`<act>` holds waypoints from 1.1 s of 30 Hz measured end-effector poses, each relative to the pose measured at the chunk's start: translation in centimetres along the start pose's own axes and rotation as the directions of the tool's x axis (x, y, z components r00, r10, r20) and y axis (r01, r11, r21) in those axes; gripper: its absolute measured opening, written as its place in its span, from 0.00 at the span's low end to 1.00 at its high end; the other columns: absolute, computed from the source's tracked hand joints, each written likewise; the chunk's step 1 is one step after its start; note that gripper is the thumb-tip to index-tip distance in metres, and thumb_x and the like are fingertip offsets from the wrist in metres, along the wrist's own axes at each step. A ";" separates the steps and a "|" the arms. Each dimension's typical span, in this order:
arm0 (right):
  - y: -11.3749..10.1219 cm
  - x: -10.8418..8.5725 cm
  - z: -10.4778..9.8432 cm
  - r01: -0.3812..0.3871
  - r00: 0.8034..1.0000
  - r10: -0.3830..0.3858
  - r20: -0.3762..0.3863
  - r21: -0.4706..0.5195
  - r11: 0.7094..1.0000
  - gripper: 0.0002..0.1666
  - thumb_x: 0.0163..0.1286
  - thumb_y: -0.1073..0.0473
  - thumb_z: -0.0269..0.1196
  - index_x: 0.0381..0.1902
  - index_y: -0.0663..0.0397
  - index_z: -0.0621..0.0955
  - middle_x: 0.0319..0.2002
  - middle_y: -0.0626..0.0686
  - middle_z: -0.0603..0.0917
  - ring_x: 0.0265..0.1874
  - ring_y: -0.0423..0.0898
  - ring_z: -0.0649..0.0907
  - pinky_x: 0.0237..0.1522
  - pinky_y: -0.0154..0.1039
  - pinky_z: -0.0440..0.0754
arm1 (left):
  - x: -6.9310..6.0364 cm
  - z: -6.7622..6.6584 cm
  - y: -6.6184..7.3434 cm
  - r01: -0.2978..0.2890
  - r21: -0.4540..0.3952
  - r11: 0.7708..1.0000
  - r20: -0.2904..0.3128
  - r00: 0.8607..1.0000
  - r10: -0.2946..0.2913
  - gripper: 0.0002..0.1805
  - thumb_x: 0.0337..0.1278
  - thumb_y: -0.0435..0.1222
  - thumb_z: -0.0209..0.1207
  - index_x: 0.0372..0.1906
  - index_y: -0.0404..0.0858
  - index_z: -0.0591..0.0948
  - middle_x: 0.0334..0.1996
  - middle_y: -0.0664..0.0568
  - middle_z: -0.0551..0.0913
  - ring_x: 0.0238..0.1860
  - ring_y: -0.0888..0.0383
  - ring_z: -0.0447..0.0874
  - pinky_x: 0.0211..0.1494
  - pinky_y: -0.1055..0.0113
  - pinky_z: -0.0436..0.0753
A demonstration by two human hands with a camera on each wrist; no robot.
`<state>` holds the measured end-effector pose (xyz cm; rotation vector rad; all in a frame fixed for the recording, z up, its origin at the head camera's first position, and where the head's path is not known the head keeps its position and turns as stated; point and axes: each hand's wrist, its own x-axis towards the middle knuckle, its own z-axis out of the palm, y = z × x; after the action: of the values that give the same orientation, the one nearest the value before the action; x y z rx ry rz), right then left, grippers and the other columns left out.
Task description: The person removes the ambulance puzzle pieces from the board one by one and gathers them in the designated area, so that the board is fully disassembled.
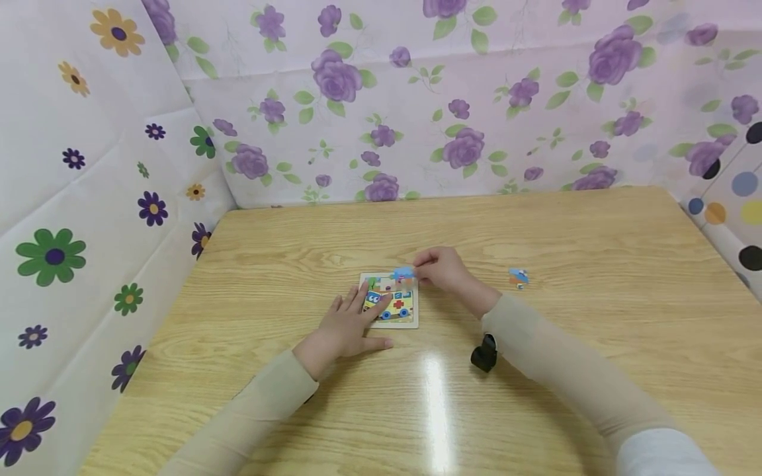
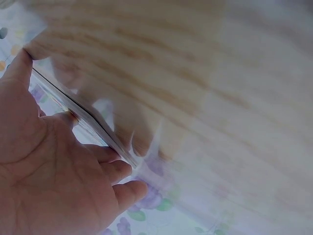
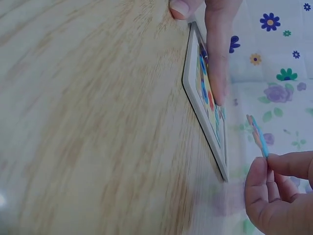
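Observation:
A small square jigsaw puzzle (image 1: 397, 317) in a white frame lies on the table, showing a yellow ambulance with a red cross. My left hand (image 1: 346, 324) rests over its left side with spread, fairly straight fingers; the left wrist view shows the palm (image 2: 49, 166) beside the frame's edge. Just above the puzzle's upper right corner, my right hand (image 1: 443, 270) pinches a blue puzzle piece (image 1: 403, 272) between thumb and fingers. In the right wrist view the piece (image 3: 260, 138) is seen nearly edge-on, apart from the frame (image 3: 205, 112).
Another blue and orange puzzle piece (image 1: 518, 276) lies on the wooden table (image 1: 286, 251), right of my right hand. A black strap-like object (image 1: 485, 354) sits by the right sleeve. Flowered cloth (image 1: 381, 99) hangs behind the table and along its left side.

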<state>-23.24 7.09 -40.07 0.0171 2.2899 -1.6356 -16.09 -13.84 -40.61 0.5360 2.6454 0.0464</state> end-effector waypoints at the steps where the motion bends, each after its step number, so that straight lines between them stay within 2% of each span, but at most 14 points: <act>1: 0.0 -0.1 -0.1 -0.001 1.000 0.001 0.000 0.003 1.000 0.12 0.66 0.68 0.60 0.46 0.68 0.79 0.39 0.58 0.81 0.34 0.43 0.81 0.47 0.43 0.83 | 0.0 0.0 0.0 -0.002 0.002 1.000 0.002 1.000 0.002 0.46 0.57 0.67 0.47 0.76 0.60 0.43 0.76 0.42 0.32 0.76 0.44 0.30 0.75 0.43 0.41; 11: 0.2 -1.1 -1.6 0.019 1.000 -0.019 -0.016 -0.012 1.000 0.11 0.67 0.68 0.58 0.46 0.67 0.80 0.39 0.57 0.81 0.34 0.43 0.81 0.46 0.42 0.83 | -0.2 -0.1 0.0 0.004 -0.017 1.000 0.004 1.000 -0.004 0.46 0.56 0.68 0.47 0.75 0.60 0.42 0.76 0.43 0.32 0.76 0.44 0.30 0.75 0.44 0.40; 18: 1.1 -1.3 -3.2 0.041 0.999 -0.041 -0.015 0.022 0.999 0.12 0.68 0.67 0.58 0.47 0.69 0.78 0.39 0.57 0.81 0.41 0.55 0.82 0.46 0.45 0.83 | -0.1 0.1 0.0 -0.013 -0.019 1.000 -0.003 1.000 0.013 0.47 0.56 0.67 0.48 0.75 0.60 0.42 0.76 0.42 0.31 0.76 0.44 0.30 0.75 0.43 0.41; 21: 1.4 -1.5 -3.9 0.036 0.999 -0.036 -0.021 0.015 0.999 0.12 0.68 0.67 0.58 0.47 0.69 0.78 0.39 0.57 0.81 0.42 0.57 0.81 0.46 0.46 0.83 | -0.1 0.1 0.0 -0.019 -0.021 1.000 -0.002 1.000 0.019 0.46 0.57 0.66 0.48 0.76 0.60 0.43 0.76 0.41 0.32 0.76 0.43 0.31 0.75 0.43 0.41; 33: 1.7 -2.7 -6.7 0.034 0.999 -0.036 -0.038 -0.044 0.998 0.14 0.68 0.67 0.58 0.49 0.71 0.76 0.41 0.59 0.80 0.44 0.55 0.81 0.50 0.45 0.82 | 0.0 0.1 -0.1 -0.025 -0.030 0.999 -0.002 1.000 0.025 0.46 0.57 0.66 0.48 0.76 0.59 0.43 0.76 0.41 0.32 0.76 0.43 0.30 0.74 0.43 0.41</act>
<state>-22.07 14.37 -38.98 -0.0019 2.3670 -1.6151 -16.05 -13.96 -40.68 0.5587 2.6357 0.0940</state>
